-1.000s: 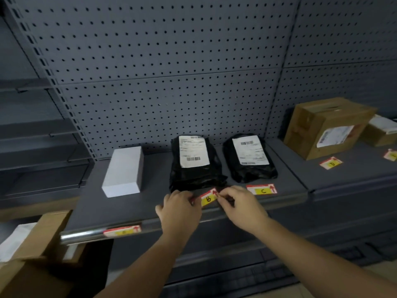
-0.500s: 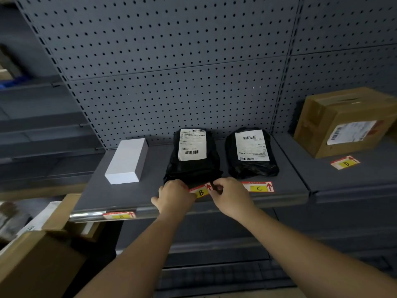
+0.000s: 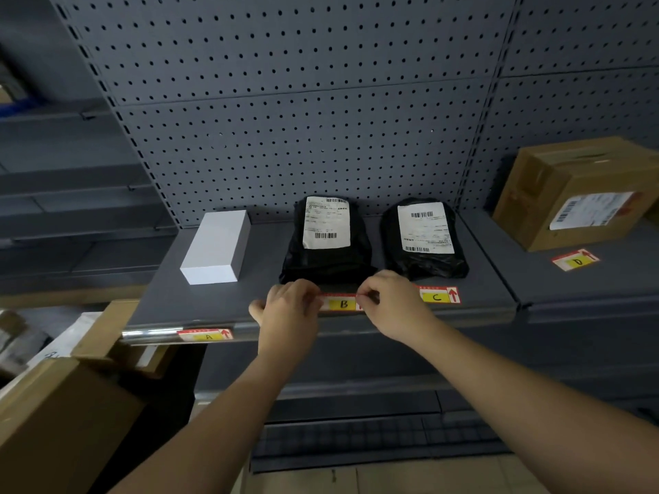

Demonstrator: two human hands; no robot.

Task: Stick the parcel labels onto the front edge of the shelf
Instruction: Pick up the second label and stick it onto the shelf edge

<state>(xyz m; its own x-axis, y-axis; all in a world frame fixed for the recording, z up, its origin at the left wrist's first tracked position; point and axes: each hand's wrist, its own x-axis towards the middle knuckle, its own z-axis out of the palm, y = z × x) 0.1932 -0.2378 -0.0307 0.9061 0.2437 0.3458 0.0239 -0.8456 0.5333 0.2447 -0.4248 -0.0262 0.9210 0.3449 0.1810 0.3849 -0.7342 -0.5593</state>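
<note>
The B label (image 3: 343,303), red-bordered with a yellow field, is seen at the centre of the frame, held between the two hands just above the front edge of the grey shelf (image 3: 221,308); whether it already touches the shelf surface cannot be told. Its left end is pinched by the curled fingers of the left hand (image 3: 289,308), and its right end is pinched between thumb and fingers of the right hand (image 3: 392,308); both hands are closed tightly on the label, and only its middle strip is left visible between them.

The A label (image 3: 207,335) is stuck on the shiny front edge at the lower left of the shelf; the C label (image 3: 439,295) lies flat on the shelf top just right of the right hand; the D label (image 3: 575,260) lies on the neighbouring shelf at the right of the frame, in front of a brown cardboard box (image 3: 577,190).

Directly behind the hands a black parcel (image 3: 326,244) with a white shipping slip is placed; a second black parcel (image 3: 424,237) is set to its right, behind the C label; a white box (image 3: 217,246) stands to the left, behind the A label. Open cardboard boxes (image 3: 53,415) are seen at the lower left of the frame.
</note>
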